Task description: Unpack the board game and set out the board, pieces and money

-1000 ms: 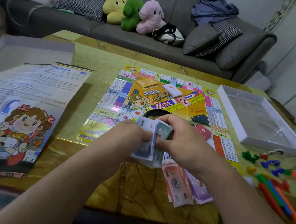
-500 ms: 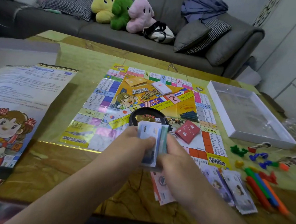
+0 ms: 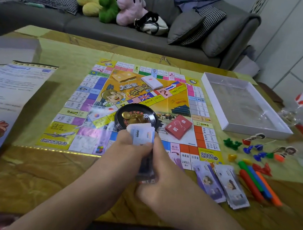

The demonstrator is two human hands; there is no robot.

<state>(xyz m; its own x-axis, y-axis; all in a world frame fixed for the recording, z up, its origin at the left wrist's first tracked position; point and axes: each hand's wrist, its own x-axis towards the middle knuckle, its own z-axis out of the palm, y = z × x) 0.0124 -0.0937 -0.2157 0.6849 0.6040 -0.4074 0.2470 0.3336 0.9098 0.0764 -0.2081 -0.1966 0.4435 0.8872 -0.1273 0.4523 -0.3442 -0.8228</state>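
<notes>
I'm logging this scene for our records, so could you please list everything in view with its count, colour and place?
Paper game board: one, multicoloured, flat at table centre.
Round roulette wheel: one, black and gold, on the board's near part.
Red card deck: one, on the board, right of the wheel.
White card deck: one, on the board's far part.
Purple banknote piles: two, on the table by the board's near right corner.
Plastic playing pieces: many, mixed colours, right of the board.
White box tray: one, far right.
Printed rules sheet: one, left.
Plush toys: three, yellow, green, pink, on the grey sofa.
Blue banknote stack: one, held in both hands.
Left hand: grips the stack.
Right hand: grips the stack.
</notes>
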